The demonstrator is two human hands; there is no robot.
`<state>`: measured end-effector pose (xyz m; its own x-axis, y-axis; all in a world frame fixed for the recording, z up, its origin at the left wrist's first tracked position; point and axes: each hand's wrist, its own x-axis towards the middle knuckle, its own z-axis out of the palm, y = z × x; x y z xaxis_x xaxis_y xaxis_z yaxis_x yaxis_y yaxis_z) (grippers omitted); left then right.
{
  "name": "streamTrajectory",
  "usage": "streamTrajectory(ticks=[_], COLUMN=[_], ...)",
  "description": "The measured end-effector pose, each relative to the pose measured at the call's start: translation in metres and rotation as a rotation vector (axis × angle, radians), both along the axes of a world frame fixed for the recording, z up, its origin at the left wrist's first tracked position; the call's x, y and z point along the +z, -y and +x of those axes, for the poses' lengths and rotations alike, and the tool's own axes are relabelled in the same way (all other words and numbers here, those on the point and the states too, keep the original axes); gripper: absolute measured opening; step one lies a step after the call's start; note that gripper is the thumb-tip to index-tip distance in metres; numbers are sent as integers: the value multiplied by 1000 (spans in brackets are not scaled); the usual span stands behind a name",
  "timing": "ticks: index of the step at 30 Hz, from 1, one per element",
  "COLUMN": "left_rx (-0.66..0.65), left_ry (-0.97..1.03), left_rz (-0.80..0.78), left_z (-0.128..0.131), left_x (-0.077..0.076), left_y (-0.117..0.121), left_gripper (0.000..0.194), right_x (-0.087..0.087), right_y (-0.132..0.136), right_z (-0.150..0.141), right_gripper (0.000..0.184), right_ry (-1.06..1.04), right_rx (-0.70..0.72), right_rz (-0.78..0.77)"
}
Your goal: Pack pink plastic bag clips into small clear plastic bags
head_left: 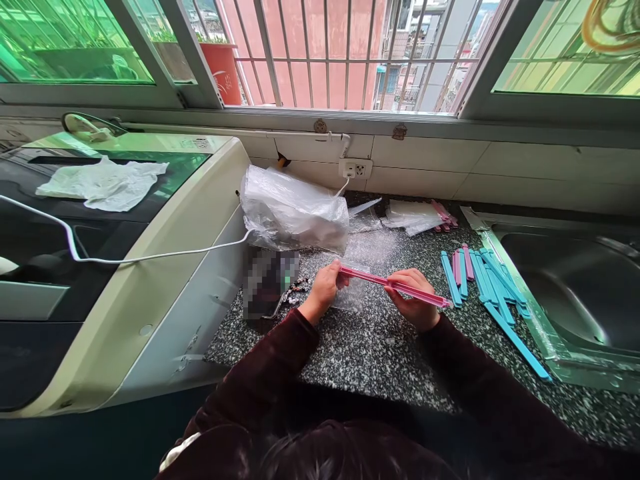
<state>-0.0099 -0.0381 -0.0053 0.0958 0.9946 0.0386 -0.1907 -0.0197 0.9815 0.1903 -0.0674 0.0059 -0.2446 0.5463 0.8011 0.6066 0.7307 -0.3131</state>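
Observation:
A long pink bag sealing clip (367, 275) is stretched between my two hands above the counter. My left hand (325, 287) pinches its left end with the fingers closed. My right hand (414, 301) grips it further along, and the right end of the clip sticks out past the fingers. A small clear plastic bag (353, 299) lies on the counter below the clip. To the right of my right hand, several blue clips (493, 283) lie in a loose pile with a few pink clips (467, 262) beside them.
The speckled counter (360, 360) ends at a metal sink (550, 287) on the right. A large roll of clear plastic bags (297, 207) lies at the back. Flat packets (413, 215) lie by the wall. A washing machine (185, 267) with a white cable stands left, beside a blurred-out object (267, 283).

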Motion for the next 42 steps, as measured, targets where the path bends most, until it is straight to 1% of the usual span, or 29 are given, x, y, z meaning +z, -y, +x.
streamTrajectory(ticks=[3,5,9,12,16,20,23,27,31,35,39,42], left_rx=[-40,-80,-168,-202,-254,-285,-292,-306,-315,-310,-330,-318], left_ry=[86,119,83,64,68,96,107,74,46,70,113,133], left_rz=[-23,-41,-51,-38,-21,-18,-22,-40,-71,-115,-175,-195], left_z=[0,0,0,0,1,2,3,3,3,2,3,3], left_x=[0,0,3,5,9,14,16,17,14,12,15,15], left_y=[-1,-1,0,2,6,10,12,12,11,10,9,9], left_gripper=[47,42,35,36,37,38,38,39,40,39,42,44], right_x=[1,2,5,5,-1,-5,-5,0,2,1,-1,-2], right_y=[0,1,-1,-4,-9,-9,-4,1,3,4,5,6], right_z=[0,1,6,11,14,9,2,-2,-1,-1,-3,-4], right_gripper=[8,7,9,10,9,7,6,3,3,7,8,8], right_ry=[-13,-29,-71,-113,-129,-75,-47,-77,-99,-130,-187,-186], right_rx=[-19,-33,-71,-113,-140,-98,-53,-31,-30,-20,10,31], right_rz=[-7,-9,13,34,30,-7,-35,-58,-65,-71,-110,-126])
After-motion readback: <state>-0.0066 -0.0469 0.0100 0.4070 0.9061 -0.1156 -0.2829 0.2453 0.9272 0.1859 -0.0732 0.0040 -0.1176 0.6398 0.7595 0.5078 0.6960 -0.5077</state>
